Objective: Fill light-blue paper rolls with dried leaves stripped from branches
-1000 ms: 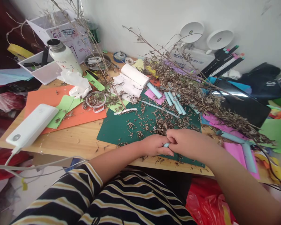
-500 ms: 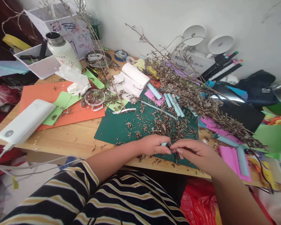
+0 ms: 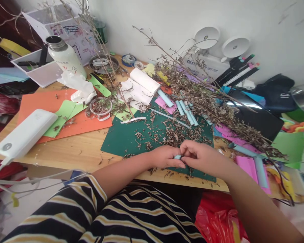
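Note:
My left hand (image 3: 166,157) and my right hand (image 3: 201,155) meet at the near edge of a dark green cutting mat (image 3: 126,136). Both pinch a small light blue paper roll (image 3: 178,157) between their fingertips. Most of the roll is hidden by my fingers. Dried leaf crumbs (image 3: 174,133) lie scattered over the mat just beyond my hands. Several finished light blue paper rolls (image 3: 186,111) lie at the mat's far side.
A long dry branch (image 3: 218,108) crosses the table's right half over pink paper (image 3: 248,165) and a black tablet (image 3: 258,118). Left lie orange paper (image 3: 40,101), a white power bank (image 3: 22,133), a tape ring (image 3: 100,106) and a white bottle (image 3: 64,57). Marker pens (image 3: 239,69) lean at the back.
My right hand drew slightly away from the roll half a second ago and has closed back onto it. The view shifted a little; the left hand stayed in place.

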{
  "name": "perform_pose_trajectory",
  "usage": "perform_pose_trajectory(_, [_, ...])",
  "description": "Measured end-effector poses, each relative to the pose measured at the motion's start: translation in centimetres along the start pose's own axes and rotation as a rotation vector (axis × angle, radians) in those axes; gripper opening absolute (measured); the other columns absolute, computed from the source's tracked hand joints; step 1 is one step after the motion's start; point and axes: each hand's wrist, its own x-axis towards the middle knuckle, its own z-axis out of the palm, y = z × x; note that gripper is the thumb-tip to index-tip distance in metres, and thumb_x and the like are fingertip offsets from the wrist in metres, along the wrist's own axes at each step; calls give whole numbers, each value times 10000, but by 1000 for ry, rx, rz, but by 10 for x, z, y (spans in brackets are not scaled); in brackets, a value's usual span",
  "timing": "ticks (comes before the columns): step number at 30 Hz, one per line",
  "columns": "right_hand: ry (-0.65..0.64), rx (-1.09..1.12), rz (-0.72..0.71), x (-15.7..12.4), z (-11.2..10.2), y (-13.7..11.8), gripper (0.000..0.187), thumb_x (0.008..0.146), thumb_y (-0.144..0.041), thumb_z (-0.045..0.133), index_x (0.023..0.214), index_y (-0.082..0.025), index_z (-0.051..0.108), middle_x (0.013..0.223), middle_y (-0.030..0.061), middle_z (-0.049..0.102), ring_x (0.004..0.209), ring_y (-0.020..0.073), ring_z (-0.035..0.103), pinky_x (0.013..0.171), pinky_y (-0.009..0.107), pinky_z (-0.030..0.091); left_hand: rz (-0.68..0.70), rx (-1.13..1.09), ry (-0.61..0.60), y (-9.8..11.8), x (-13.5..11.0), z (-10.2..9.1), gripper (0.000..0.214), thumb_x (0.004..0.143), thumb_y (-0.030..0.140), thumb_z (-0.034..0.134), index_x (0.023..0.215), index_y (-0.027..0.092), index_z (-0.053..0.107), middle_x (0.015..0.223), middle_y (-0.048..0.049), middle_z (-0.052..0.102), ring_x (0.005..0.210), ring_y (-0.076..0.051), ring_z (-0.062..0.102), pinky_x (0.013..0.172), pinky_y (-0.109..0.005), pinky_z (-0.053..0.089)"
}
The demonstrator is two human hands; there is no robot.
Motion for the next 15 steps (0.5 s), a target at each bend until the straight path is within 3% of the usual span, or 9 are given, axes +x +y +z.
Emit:
perform_pose_trajectory(6, [-24, -570, 161, 8, -6, -31, 29, 685, -238, 468, 662, -225, 457, 550, -24, 545, 471, 127, 474, 404, 218, 207, 13, 91, 16, 0, -1, 2, 679, 686, 730, 211, 732, 132, 529, 667, -33, 536, 630, -130, 496, 563, -190, 365])
perform_pose_trajectory(9, [-95, -761, 231, 11, -3, -50, 68, 682, -225, 471, 740, -210, 504, 554, 20, 543, 497, 163, 518, 414, 229, 204, 16, 104, 9, -3, -1, 2, 619, 724, 680, 254, 806, 138, 541, 751, -46, 580, 685, -142, 523, 610, -194, 379])
perform_pose_trajectory(13, [-101, -814, 248, 10, -8, -60, 145, 688, -192, 465, 815, -185, 535, 589, 56, 566, 566, 196, 560, 445, 239, 251, 35, 102, 6, -4, 0, 1, 585, 749, 648, 256, 766, 133, 532, 764, -55, 586, 708, -150, 526, 622, -198, 379])
perform_pose_trajectory(15, [-146, -678, 178, 7, -17, -50, 106, 711, -214, 446, 758, -205, 541, 615, 39, 582, 582, 179, 557, 465, 241, 291, 31, 100, -6, -3, 0, 1, 579, 733, 661, 265, 706, 139, 514, 681, -31, 553, 651, -134, 504, 575, -188, 360])
